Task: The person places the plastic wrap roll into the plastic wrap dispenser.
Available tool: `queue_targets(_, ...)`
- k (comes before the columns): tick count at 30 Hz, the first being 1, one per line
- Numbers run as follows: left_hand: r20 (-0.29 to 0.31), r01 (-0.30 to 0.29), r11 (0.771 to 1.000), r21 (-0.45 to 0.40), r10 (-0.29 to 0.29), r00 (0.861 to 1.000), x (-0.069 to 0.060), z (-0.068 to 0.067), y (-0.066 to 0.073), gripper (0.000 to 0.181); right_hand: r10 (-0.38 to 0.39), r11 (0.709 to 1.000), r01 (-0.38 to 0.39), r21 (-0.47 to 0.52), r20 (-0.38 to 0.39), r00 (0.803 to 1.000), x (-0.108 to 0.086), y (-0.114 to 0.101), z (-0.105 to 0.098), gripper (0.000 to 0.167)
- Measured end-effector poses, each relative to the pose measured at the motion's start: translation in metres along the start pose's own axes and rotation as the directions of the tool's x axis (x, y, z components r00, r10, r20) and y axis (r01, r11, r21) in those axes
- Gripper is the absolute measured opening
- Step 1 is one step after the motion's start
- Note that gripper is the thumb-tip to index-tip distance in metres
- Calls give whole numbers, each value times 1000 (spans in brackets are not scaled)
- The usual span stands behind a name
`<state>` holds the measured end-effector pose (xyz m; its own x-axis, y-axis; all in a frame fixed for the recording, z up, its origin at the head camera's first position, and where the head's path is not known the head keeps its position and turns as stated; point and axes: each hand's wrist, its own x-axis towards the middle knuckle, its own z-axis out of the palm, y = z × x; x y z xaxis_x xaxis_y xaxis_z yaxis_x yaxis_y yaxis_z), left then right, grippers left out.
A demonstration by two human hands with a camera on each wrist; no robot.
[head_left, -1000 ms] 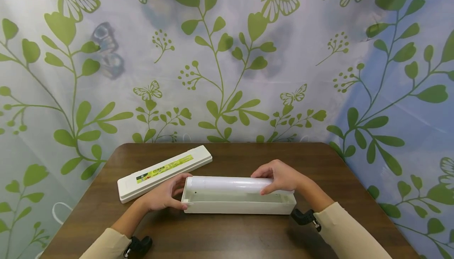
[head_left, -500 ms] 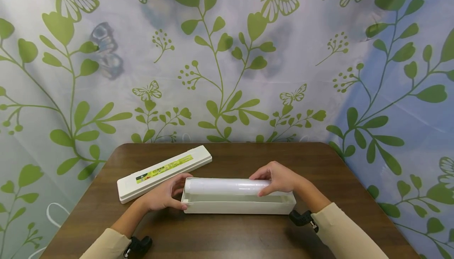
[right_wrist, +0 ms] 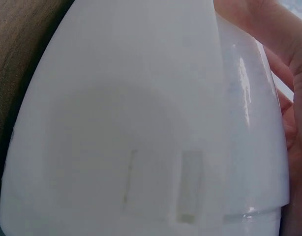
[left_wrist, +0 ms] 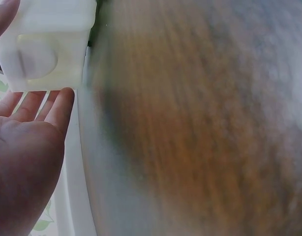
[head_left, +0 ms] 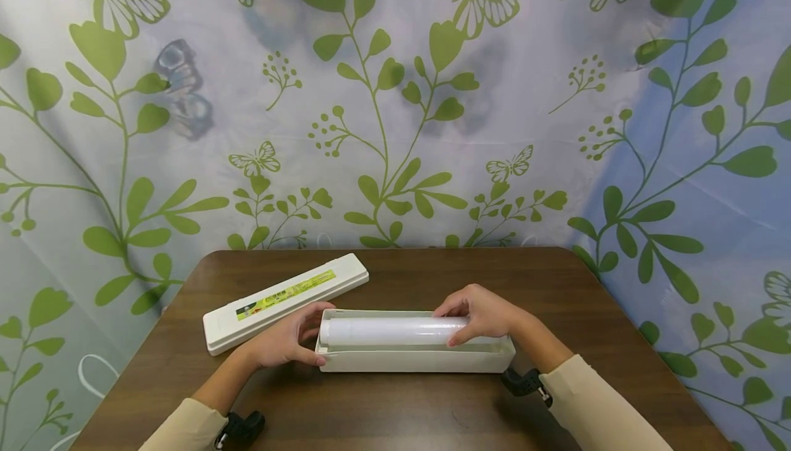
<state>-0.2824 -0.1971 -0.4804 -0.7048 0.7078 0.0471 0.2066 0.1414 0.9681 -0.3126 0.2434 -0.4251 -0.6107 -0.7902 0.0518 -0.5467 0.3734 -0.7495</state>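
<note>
A long white open box (head_left: 414,362) lies lengthwise across the table, with a white film-like roll (head_left: 389,331) inside it. My left hand (head_left: 281,341) grips the box's left end, thumb at the near corner and fingers at the far one; in the left wrist view the fingers of that hand (left_wrist: 33,147) touch the box's end wall (left_wrist: 67,64). Over the box's right part, my right hand (head_left: 485,314) holds the roll between thumb and fingers. In the right wrist view the right hand (right_wrist: 288,64) curls round the roll (right_wrist: 254,128) beside the box wall (right_wrist: 116,123).
Behind my left hand, a white lid (head_left: 349,271) with a yellow-green label lies slanted on the brown table (head_left: 395,410). A leaf-patterned curtain (head_left: 395,128) hangs behind the table. A white cord loop (head_left: 86,375) shows at the left edge.
With my right hand on it, the roll has moved down and toward me, lower into the box. My left hand, the box and the lid have barely moved.
</note>
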Motion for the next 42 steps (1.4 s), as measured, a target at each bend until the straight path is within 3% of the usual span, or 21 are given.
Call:
queue_targets(8, 5, -10, 1000, 3, 10, 1000, 0, -1, -1, 86, -24, 999, 24, -37, -10, 1000, 0, -1, 2, 45)
queue_targets(16, 7, -29, 999, 18, 28, 1000, 0, 0, -1, 84, 63, 997, -64, -41, -15, 998, 1, -5, 4, 42)
queue_targets(21, 7, -20, 1000, 14, 20, 1000, 0, 1, 0, 86, 77, 996, -78, -47, -15, 997, 0, -6, 4, 41)
queue_targets(42, 0, -17, 999, 30, 17, 1000, 0, 3, 2, 84, 44, 990, -56, -132, -92, 995, -6, -6, 10, 38)
